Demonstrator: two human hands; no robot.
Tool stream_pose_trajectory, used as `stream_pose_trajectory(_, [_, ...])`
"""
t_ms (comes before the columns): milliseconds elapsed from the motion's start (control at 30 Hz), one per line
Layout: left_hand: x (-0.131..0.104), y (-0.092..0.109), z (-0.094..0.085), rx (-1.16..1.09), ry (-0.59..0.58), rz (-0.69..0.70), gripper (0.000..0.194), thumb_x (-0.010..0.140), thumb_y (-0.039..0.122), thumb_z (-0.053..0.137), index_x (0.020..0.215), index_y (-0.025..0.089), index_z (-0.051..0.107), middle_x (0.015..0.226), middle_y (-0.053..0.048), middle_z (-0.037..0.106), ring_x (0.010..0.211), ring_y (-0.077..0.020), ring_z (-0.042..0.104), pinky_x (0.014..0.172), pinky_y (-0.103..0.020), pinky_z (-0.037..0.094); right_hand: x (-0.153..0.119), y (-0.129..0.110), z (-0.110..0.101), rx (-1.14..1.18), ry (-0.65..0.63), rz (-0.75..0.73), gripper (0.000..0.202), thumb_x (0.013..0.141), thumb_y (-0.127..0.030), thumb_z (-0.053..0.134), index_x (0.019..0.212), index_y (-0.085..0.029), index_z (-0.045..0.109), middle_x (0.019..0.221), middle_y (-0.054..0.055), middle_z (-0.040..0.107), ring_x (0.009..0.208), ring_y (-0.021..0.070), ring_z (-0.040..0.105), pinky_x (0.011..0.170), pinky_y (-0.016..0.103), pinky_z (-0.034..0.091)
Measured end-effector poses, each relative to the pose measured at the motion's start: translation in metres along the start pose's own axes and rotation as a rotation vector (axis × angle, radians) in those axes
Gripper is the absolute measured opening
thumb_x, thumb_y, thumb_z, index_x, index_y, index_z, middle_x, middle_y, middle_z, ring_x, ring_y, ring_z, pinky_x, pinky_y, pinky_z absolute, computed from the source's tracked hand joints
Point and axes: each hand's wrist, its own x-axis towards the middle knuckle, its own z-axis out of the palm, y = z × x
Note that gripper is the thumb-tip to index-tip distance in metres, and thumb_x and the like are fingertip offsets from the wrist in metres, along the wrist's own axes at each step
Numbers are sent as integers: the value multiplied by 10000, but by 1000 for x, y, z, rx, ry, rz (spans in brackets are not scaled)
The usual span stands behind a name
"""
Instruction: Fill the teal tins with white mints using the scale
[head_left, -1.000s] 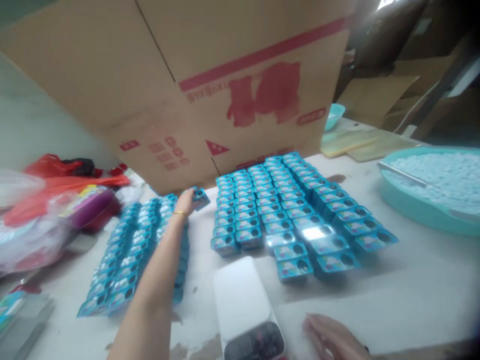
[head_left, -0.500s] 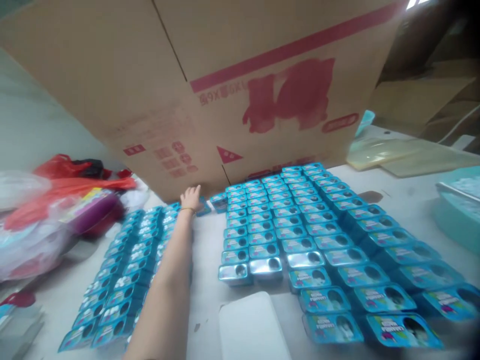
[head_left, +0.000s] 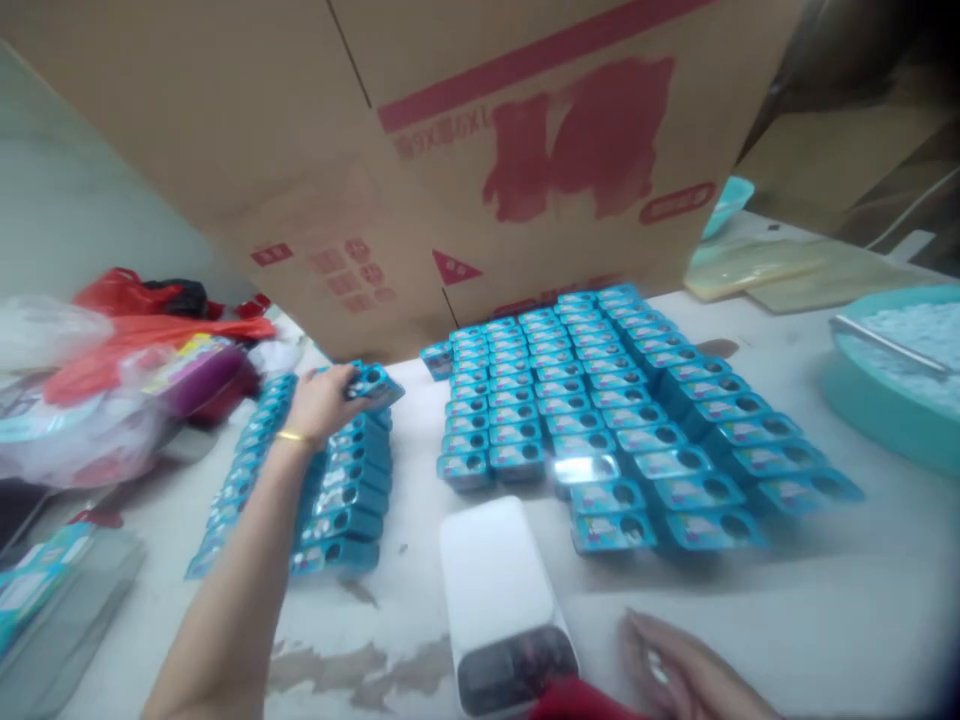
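Blue box (head_left: 382, 387): is sitting in a grip, left of centre in the frame.
Left hand (head_left: 324, 402): is closing its fingers on the box's left end.
Right hand (head_left: 675, 668): is curling partway, lower right; whether holding anything, cannot tell.
White scale (head_left: 495, 575): is lying at lower centre.

Your left arm (head_left: 232, 590) reaches up from the bottom left; your left hand (head_left: 321, 403), left of centre, is gripping. Your right hand (head_left: 679, 660), lower right, is loosely curled.
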Motion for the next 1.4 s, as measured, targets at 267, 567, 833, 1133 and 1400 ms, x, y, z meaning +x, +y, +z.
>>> stream_pose_trajectory(267, [-150, 122, -36, -243, -142, 349, 230, 779, 383, 583, 960, 243, 568, 873, -19, 631, 868, -218, 592, 1006, -459, 318, -26, 5, -1, 32, -114, 56, 100, 702, -153, 703, 772, -90, 671, 820, 120, 692, 852, 181, 667, 821, 237, 525])
stream_pose_trajectory(567, [-183, 165, -11, -348, -122, 393, 391, 800, 428, 587, 1135, 233, 541, 1001, -56, 616, 954, -222, 573, 1076, -538, 225, -46, 13, -9, -98, -208, -2, 171, 766, -219, 685, 874, -90, 655, 776, 92, 673, 713, 118, 642, 698, 189, 520])
stream_pose_trajectory(833, [-227, 117, -11, -659, 179, -16, 308, 852, 368, 527, 1102, 196, 580, 961, -47, 649, 880, -171, 610, 839, -318, 478, -46, 20, -14, -106, -173, 21, 142, 788, -248, 656, 843, -117, 662, 816, 81, 679, 743, 126, 647, 691, 199, 519])
stream_pose_trajectory(1133, [-269, 112, 32, -743, 146, -237, 286, 841, 376, 541, 1034, 181, 624, 924, -48, 666, 819, -159, 622, 812, -311, 499, -48, 12, 2, -202, -146, -25, 234, 753, -221, 700, 946, -108, 629, 855, 104, 695, 798, 136, 656, 743, 206, 520])
stream_pose_trajectory(1400, [-261, 128, 39, -830, 159, -155, 279, 845, 365, 547, 1051, 189, 612, 903, -44, 658, 829, -157, 614, 815, -315, 493, -44, 8, 22, -220, -175, -52, 225, 761, -275, 697, 890, -109, 615, 794, 98, 689, 736, 142, 665, 694, 224, 528])
